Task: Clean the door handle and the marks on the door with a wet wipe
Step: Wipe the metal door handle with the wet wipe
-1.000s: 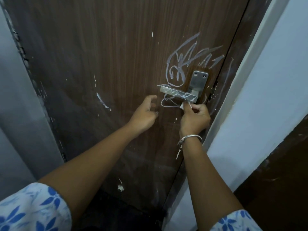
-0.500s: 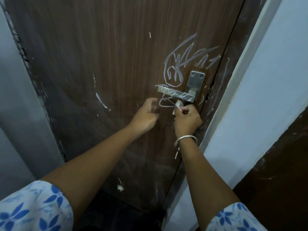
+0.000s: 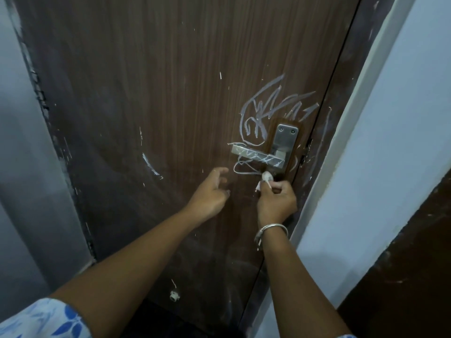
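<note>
Head view: my right hand (image 3: pixel 277 201) pinches a crumpled white wipe (image 3: pixel 267 177) against the brown door (image 3: pixel 158 93), just below the metal door handle (image 3: pixel 256 156). My left hand (image 3: pixel 210 191) sits lower left of the handle, fingers loosely spread, holding nothing. White scribbled marks (image 3: pixel 263 111) loop above and below the handle and streak its lever.

Worn on the head, one wide view. Looked forward and down at the door handle (image 3: pixel 258 156) from close by. Showed the door (image 3: pixel 158 93) above, below and left of that handle, the wall (image 3: pixel 402 118) right of it.
</note>
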`<action>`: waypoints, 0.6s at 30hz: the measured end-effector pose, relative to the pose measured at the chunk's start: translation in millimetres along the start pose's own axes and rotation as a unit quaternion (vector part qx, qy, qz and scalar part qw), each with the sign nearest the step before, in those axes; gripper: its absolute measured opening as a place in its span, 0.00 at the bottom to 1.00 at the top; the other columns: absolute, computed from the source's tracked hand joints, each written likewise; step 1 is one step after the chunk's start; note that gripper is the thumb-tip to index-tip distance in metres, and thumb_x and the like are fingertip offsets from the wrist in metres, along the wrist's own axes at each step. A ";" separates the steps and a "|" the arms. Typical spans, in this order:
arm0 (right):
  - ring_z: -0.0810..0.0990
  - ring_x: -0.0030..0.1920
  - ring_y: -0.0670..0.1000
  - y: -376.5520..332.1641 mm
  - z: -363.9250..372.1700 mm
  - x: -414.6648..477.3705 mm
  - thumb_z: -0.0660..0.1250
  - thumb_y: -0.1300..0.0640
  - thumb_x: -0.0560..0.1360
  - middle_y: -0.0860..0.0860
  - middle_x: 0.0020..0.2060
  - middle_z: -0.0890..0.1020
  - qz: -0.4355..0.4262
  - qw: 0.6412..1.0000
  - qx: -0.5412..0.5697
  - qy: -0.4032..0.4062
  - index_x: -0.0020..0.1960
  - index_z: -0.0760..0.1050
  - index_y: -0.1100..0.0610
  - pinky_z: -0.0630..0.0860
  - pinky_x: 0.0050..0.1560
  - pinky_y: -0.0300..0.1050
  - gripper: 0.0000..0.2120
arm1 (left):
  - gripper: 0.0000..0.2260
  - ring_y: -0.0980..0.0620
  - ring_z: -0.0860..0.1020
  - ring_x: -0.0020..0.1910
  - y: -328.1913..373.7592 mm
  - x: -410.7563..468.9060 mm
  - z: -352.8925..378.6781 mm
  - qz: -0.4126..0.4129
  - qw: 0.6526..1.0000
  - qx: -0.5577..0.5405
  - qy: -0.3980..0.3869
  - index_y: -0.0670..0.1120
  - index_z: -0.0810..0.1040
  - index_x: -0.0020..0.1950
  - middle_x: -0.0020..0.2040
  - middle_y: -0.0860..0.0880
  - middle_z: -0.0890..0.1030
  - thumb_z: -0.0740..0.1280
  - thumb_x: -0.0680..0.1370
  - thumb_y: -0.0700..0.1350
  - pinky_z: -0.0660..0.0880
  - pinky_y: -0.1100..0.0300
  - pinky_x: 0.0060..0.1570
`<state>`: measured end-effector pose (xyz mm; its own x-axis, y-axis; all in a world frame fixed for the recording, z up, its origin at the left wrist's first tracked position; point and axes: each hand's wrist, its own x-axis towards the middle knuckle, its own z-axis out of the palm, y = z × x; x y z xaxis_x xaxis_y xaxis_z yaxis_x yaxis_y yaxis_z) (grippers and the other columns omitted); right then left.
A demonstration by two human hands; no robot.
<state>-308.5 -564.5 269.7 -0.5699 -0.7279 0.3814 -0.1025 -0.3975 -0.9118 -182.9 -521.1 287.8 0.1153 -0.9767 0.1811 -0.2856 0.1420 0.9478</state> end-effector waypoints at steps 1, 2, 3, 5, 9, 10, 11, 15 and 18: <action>0.75 0.28 0.41 1.2 0.9 -1.1 0.74 0.58 0.69 0.47 0.27 0.77 0.007 1.000 0.007 -0.002 0.33 0.75 0.58 0.72 0.32 0.37 0.10 | 0.22 0.53 0.72 0.56 -0.3 -0.1 2.2 0.001 1.000 -0.003 -0.002 0.47 0.64 0.69 0.61 0.48 0.71 0.61 0.76 0.33 0.70 0.69 0.42; 0.75 0.28 0.40 0.6 2.2 -1.0 0.74 0.59 0.68 0.46 0.27 0.77 0.009 1.000 0.016 -0.001 0.33 0.75 0.57 0.71 0.31 0.35 0.09 | 0.21 0.53 0.73 0.55 0.2 0.3 4.0 0.005 1.000 -0.007 -0.002 0.47 0.66 0.67 0.60 0.48 0.72 0.61 0.76 0.33 0.70 0.68 0.42; 0.75 0.28 0.39 -1.8 4.4 -0.3 0.75 0.60 0.67 0.47 0.28 0.77 0.009 1.000 0.027 0.004 0.33 0.75 0.56 0.71 0.31 0.32 0.09 | 0.19 0.54 0.73 0.53 0.9 0.8 5.3 0.010 1.000 -0.011 -0.002 0.48 0.68 0.64 0.57 0.49 0.72 0.61 0.76 0.32 0.70 0.68 0.42; 0.78 0.31 0.41 -10.5 10.5 1.9 0.75 0.62 0.66 0.48 0.30 0.79 0.023 0.998 0.062 0.012 0.33 0.75 0.54 0.74 0.35 0.34 0.10 | 0.15 0.54 0.74 0.49 2.9 2.6 8.5 0.024 0.999 -0.022 -0.003 0.49 0.70 0.56 0.51 0.50 0.73 0.63 0.75 0.32 0.71 0.66 0.43; 0.79 0.32 0.49 -26.2 22.7 7.6 0.74 0.68 0.64 0.52 0.32 0.80 0.091 0.983 0.153 0.040 0.34 0.73 0.53 0.77 0.36 0.45 0.14 | 0.14 0.62 0.76 0.45 14.9 2.6 20.1 0.068 0.995 -0.070 -0.030 0.49 0.73 0.54 0.46 0.53 0.76 0.64 0.75 0.32 0.72 0.69 0.45; 0.79 0.33 0.51 -28.8 24.0 8.0 0.73 0.69 0.64 0.54 0.33 0.80 0.112 0.977 0.178 0.044 0.37 0.71 0.53 0.78 0.36 0.45 0.15 | 0.15 0.65 0.76 0.46 19.7 2.9 24.7 0.080 0.992 -0.089 -0.042 0.49 0.73 0.56 0.48 0.54 0.77 0.63 0.75 0.31 0.72 0.71 0.46; 0.80 0.34 0.52 -30.5 24.5 8.1 0.71 0.71 0.65 0.55 0.34 0.80 0.129 0.969 0.207 0.043 0.39 0.69 0.54 0.79 0.37 0.46 0.16 | 0.17 0.66 0.76 0.49 24.0 3.8 29.7 0.090 0.990 -0.100 -0.052 0.49 0.74 0.58 0.50 0.54 0.78 0.62 0.75 0.31 0.72 0.71 0.49; 0.79 0.32 0.49 -31.4 18.7 10.4 0.66 0.75 0.67 0.54 0.34 0.80 0.146 0.955 0.257 0.019 0.42 0.65 0.55 0.77 0.34 0.39 0.17 | 0.16 0.53 0.76 0.58 32.1 8.7 48.4 0.097 0.987 -0.121 -0.039 0.43 0.75 0.61 0.57 0.47 0.79 0.59 0.76 0.31 0.70 0.61 0.61; 0.80 0.32 0.47 -32.5 12.3 11.6 0.66 0.75 0.68 0.54 0.35 0.81 0.137 0.960 0.244 -0.012 0.43 0.67 0.55 0.77 0.34 0.38 0.16 | 0.18 0.51 0.76 0.59 29.2 11.1 55.3 0.082 0.988 -0.129 -0.030 0.44 0.75 0.64 0.59 0.45 0.79 0.60 0.76 0.32 0.71 0.55 0.63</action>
<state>-301.8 -566.9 305.7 -0.5018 -0.8525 0.1465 0.4457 -0.4000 -0.8008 -242.6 -536.8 302.9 0.0287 -0.9441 0.3283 -0.0428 0.3270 0.9441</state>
